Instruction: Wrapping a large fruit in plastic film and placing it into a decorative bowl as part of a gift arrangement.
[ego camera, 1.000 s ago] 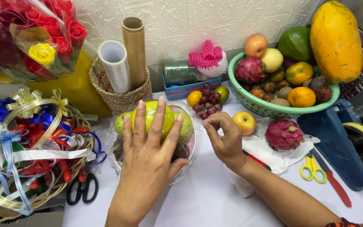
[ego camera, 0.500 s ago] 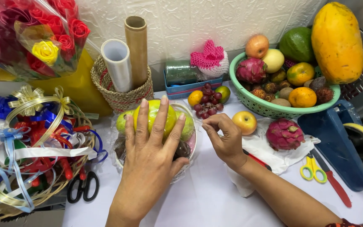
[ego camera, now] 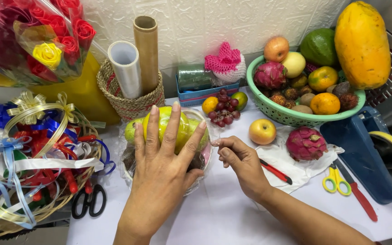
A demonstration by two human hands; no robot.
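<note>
Left hand (ego camera: 159,170) spread flat, fingers open, pressing on clear-film-wrapped bowl of yellow-green fruit (ego camera: 166,129) at the white table (ego camera: 223,218) centre. Right hand (ego camera: 241,159) just beside, fingertips pinched on the film edge. Film glossy, stretched tight over rounded fruit.

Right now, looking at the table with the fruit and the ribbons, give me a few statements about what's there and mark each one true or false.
1. The left hand lies flat on the wrapped fruit bowl. True.
2. The right hand holds the yellow scissors. False: the scissors lie on the table, apart from that hand, whose fingers pinch at the bowl's edge.
3. The dragon fruit on the white cloth sits inside the green basket. False: it lies on the table in front of the basket.
4. Black scissors lie beside the ribbon basket. True.
5. The papaya is purple. False: it is yellow-orange.
</note>
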